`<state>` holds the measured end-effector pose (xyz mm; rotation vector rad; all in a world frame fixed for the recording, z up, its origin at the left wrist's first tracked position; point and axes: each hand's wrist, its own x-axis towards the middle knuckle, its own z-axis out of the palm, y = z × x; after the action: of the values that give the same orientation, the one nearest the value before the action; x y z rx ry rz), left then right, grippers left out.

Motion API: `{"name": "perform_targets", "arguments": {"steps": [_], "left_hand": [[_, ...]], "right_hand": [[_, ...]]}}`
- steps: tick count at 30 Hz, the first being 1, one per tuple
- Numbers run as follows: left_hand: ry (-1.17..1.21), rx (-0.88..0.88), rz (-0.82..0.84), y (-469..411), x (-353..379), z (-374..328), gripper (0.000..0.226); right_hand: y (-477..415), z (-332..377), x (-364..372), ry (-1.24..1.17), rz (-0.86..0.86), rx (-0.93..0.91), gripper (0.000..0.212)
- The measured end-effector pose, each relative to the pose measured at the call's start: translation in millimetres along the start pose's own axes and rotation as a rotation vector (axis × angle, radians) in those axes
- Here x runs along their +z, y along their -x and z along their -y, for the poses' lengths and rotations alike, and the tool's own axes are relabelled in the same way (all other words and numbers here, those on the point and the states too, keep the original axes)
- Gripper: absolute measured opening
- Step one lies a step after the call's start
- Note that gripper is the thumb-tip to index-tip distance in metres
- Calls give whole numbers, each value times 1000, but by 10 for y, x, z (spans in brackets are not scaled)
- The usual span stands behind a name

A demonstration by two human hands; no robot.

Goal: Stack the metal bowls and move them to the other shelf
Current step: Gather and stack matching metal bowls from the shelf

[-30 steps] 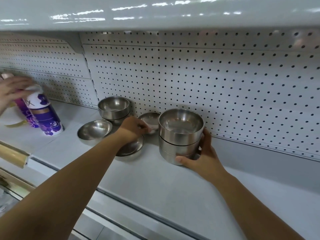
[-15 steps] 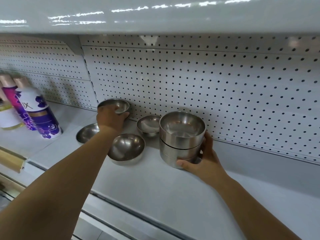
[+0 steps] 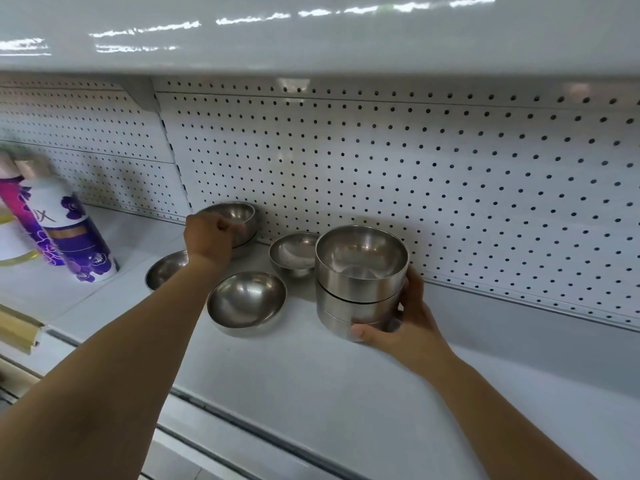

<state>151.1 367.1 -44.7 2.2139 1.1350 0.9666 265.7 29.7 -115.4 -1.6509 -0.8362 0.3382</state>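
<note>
A stack of three straight-sided metal bowls [image 3: 360, 282] stands on the white shelf [image 3: 311, 375]. My right hand [image 3: 405, 317] grips its lower part, thumb in front, fingers behind. My left hand [image 3: 209, 235] grips the rim of the back-left bowl [image 3: 239, 216], which sits on another bowl against the pegboard. Three loose round bowls lie on the shelf: one in front [image 3: 246, 303], one small at the back [image 3: 292, 252], one at the left [image 3: 166, 270] partly hidden by my forearm.
Purple and white bottles [image 3: 69, 233] stand at the left on the adjoining shelf section. A perforated back panel [image 3: 415, 174] closes the rear. Another shelf [image 3: 311, 29] hangs low overhead. The shelf's front lip [image 3: 242, 431] runs diagonally below my arms.
My left hand left the small back bowl, moved left to the back-left bowl pair and closed on its rim. Another person's hand at the bottles is gone. My right hand stayed on the stack.
</note>
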Motion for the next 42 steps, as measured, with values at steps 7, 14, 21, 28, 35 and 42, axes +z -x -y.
{"name": "perform_targets", "arguments": {"steps": [7, 14, 21, 28, 35, 42], "left_hand": [[117, 65, -66, 121, -124, -217, 14], [389, 108, -88, 334, -184, -552, 19], [640, 234, 73, 611, -424, -965, 28], [630, 358, 169, 933, -528, -1195, 22], [517, 437, 279, 1292, -555, -1347, 14], [502, 486, 370, 1420, -458, -1340, 14]], "right_hand": [[-14, -12, 18, -13, -3, -4, 123], [-4, -13, 14, 1, -11, 5, 125], [0, -3, 17, 44, -12, 11, 130], [21, 37, 8, 62, -10, 13, 127], [29, 37, -8, 62, -2, 8, 125], [53, 57, -22, 66, -12, -4, 119]]}}
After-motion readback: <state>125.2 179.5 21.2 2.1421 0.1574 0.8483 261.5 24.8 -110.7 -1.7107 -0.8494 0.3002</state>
